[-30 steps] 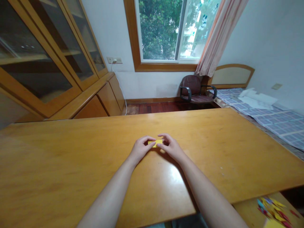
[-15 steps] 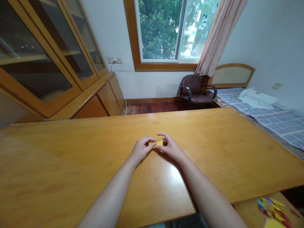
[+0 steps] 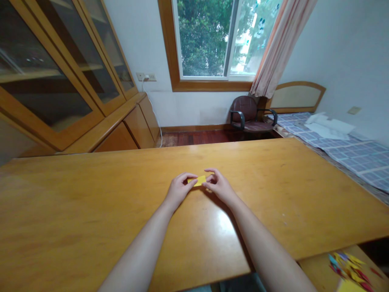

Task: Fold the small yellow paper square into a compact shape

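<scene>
Paper: the yellow paper point(image 3: 200, 181) is sitting between your hands, just below the frame's centre.
Left hand: your left hand point(image 3: 178, 190) is pinching its left end.
Right hand: your right hand point(image 3: 221, 188) is curving by its right end; whether it is gripping, I cannot tell.
Cabinet: the cabinet point(image 3: 118, 138) is standing upper left, its shelves showing dimly.
Scraps: coloured scraps point(image 3: 352, 267) are lying blurred, lower right; the frame is cutting off a yellow sheet point(image 3: 348, 286).
</scene>
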The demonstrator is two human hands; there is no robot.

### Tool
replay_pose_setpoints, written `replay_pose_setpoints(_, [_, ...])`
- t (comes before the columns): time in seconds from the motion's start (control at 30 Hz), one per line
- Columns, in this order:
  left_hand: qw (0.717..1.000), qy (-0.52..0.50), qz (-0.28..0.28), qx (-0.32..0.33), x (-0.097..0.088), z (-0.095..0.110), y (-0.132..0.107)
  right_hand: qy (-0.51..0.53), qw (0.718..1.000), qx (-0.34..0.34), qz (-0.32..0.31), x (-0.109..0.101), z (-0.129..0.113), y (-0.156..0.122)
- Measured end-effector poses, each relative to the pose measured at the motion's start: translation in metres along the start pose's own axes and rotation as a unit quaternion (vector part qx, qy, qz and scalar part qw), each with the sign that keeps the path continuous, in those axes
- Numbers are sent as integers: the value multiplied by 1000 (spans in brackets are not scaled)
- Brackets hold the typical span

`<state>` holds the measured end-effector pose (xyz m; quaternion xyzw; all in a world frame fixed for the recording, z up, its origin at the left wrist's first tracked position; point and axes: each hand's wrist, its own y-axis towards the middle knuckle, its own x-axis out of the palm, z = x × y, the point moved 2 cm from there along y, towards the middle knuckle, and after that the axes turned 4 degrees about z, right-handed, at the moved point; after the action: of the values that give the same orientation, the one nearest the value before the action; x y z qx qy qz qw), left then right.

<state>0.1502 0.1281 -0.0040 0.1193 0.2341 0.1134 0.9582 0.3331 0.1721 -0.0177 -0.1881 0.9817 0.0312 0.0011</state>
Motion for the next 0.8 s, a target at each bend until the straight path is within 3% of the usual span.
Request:
replay_pose_setpoints(0.37, [999,1,32,-16,-2,-4,3,52,996,-6,72,-7,-2,3])
replay_pose_setpoints(0.57, [1000,3,-10,3,1,-1,-1,10,999,-38,10,0,-3,0])
replay_pose_setpoints(0.8, [999,-10,-33,0,2,3,-1,-32,999,-32,12,1,-4,-2])
